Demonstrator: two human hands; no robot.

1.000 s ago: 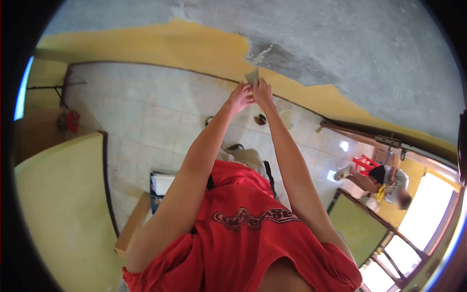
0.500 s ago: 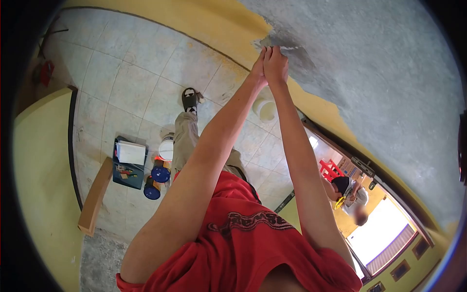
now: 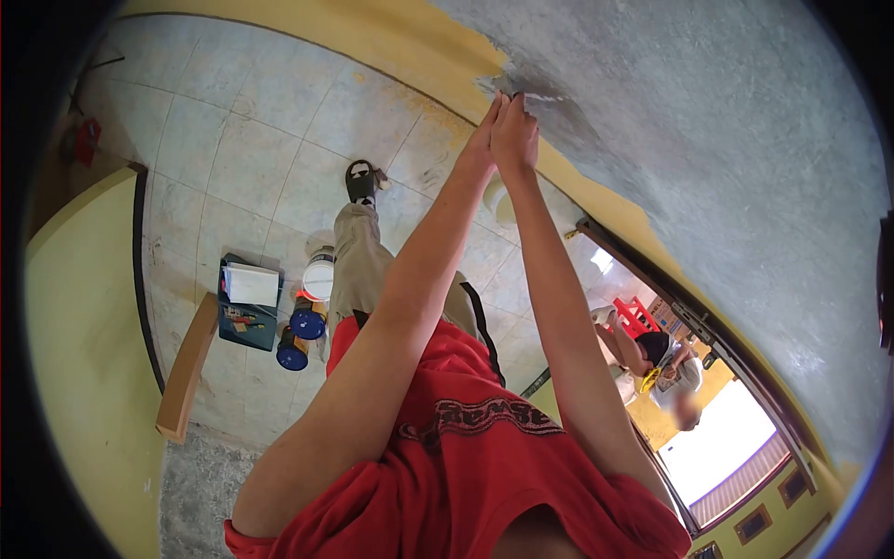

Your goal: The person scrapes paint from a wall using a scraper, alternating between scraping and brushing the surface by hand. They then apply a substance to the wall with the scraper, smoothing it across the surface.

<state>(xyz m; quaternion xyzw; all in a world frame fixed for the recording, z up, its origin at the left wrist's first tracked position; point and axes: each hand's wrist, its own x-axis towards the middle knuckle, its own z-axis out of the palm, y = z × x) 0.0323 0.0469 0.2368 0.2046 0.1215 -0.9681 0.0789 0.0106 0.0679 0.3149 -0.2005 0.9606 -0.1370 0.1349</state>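
Note:
My left hand and my right hand are pressed together at the end of my outstretched arms, against the lower part of the grey wall. Fingers of both hands are closed; whatever they hold, if anything, is hidden. Just beyond the fingertips lies a darker patch with a thin white streak, beside the ragged edge of the yellow paint. Below my hands, partly behind my right forearm, a pale round bucket stands on the floor.
On the tiled floor at the left are a toolbox, a white bucket and two blue-lidded containers. A yellowish panel stands at far left. Through the doorway at right, a person is near a red chair.
The view has shifted slightly, showing more of the doorway and the person in it. My hands appear a little further left in the picture, still together beside the same dark patch.

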